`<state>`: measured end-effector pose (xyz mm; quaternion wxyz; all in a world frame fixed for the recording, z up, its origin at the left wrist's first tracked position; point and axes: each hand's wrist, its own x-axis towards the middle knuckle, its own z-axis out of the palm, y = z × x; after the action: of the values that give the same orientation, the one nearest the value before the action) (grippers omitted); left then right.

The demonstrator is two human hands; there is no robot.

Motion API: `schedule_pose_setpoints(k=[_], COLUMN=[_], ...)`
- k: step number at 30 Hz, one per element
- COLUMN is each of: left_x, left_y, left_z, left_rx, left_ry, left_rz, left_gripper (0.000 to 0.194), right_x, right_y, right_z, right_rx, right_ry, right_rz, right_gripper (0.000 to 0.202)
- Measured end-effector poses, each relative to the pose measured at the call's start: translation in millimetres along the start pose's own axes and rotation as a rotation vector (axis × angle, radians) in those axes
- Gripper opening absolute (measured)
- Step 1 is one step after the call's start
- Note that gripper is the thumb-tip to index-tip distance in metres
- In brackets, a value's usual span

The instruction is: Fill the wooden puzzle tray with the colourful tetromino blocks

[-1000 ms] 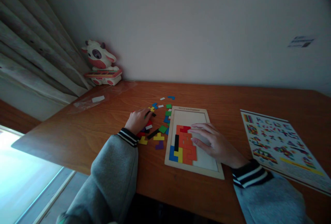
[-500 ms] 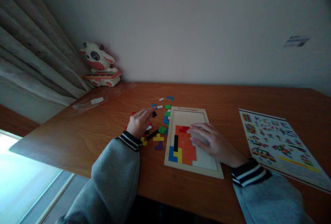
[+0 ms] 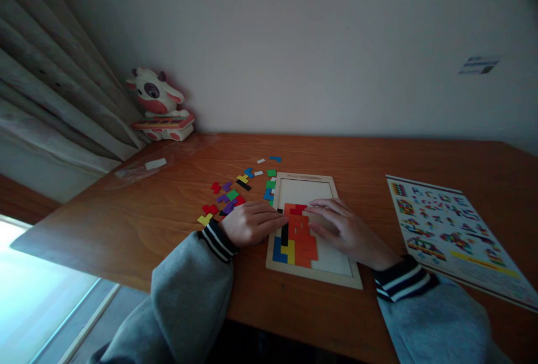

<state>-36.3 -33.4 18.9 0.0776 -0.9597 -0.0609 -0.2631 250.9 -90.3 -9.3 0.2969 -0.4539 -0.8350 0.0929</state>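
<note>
A wooden puzzle tray (image 3: 316, 279) lies on the table, its lower left part filled with orange, red, yellow, blue and black pieces. My left hand (image 3: 252, 222) reaches over the tray's left edge, fingers pressed together; a bit of black (image 3: 279, 211) shows by its fingertips, and I cannot make out whether it is held. My right hand (image 3: 342, 232) rests over the tray's right half with its fingers apart, fingertips near the red piece (image 3: 297, 209), holding nothing.
Loose coloured pieces, among them a green one (image 3: 232, 195), lie left of the tray. A printed pattern sheet (image 3: 458, 229) is at the right. A toy cow with a keyboard (image 3: 162, 106) and a clear plastic wrapper (image 3: 138, 172) stand farther back left.
My left hand has moved right and nearer to me, from the loose pieces to the tray's left edge. More loose pieces now show where it was. My right hand has stayed in place.
</note>
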Motion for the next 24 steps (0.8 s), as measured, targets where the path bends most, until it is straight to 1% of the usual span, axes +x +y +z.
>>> schedule_pose_setpoints(k=[4,7,9,15,18,24], left_x=[1.5,0.5,-1.2,-3.4,-2.4,-2.2], left_y=[6.5,5.4,2.8,0.9,1.7,1.1], left_z=[5.2,8.3,10.3,12.4,11.1,10.1], left_rx=[-0.031,-0.029,-0.048,-0.141,-0.177,-0.22], left_ry=[-0.009,-0.039,-0.071,-0.073,-0.093,-0.122], left_rz=[-0.093,-0.185,-0.217,-0.199,-0.216,-0.252], left_gripper=[0.022,0.025,0.027,0.025,0.024,0.025], right_x=[1.1,2.5,3.0,0.8,-0.5,-0.3], right_y=[-2.0,-4.5,-5.8,-2.3,0.8,0.0], right_z=[-1.3,-3.0,-3.7,-1.6,-0.2,-0.8], right_rx=[0.007,0.006,0.005,-0.004,-0.004,-0.015], right_ry=[-0.01,-0.047,-0.052,-0.049,-0.057,-0.097], right_rz=[-0.023,-0.054,-0.064,-0.108,-0.136,-0.128], right_gripper=[0.03,0.026,0.025,0.023,0.022,0.023])
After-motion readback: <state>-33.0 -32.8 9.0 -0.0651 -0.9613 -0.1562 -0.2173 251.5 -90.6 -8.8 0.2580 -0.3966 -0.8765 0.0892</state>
